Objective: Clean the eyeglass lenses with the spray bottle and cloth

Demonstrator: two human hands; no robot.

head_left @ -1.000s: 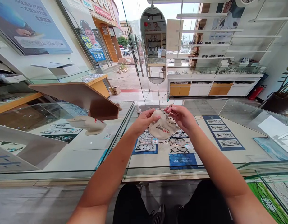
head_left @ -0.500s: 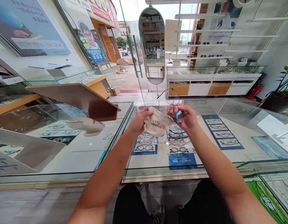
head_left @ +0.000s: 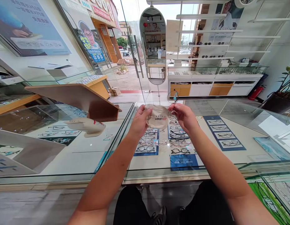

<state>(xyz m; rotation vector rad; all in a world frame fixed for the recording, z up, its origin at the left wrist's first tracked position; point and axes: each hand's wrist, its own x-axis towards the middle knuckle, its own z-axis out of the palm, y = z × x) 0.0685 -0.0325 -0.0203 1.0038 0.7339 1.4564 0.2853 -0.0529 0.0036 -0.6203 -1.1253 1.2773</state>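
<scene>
Over the glass counter, my left hand (head_left: 139,120) pinches a beige cloth (head_left: 159,118) with red and dark print, which hangs toward the right. My right hand (head_left: 184,116) is closed on a pair of thin-rimmed eyeglasses (head_left: 173,97), held upright with one round lens above the fingers and the other below. The cloth's right edge comes close to the glasses; whether they touch I cannot tell. Beneath both hands, rows of spectacle frames (head_left: 180,151) lie inside the display case.
A brown tilted stand (head_left: 88,100) and a beige nose-shaped display piece (head_left: 88,125) stand on the left counter. Blue cards with frames (head_left: 223,134) lie under glass at right. An oval mirror (head_left: 153,47) hangs beyond the counter.
The glasses have turned in my right hand, so the lenses now stand one above the other. The cloth has risen slightly and lies flatter, its print turned.
</scene>
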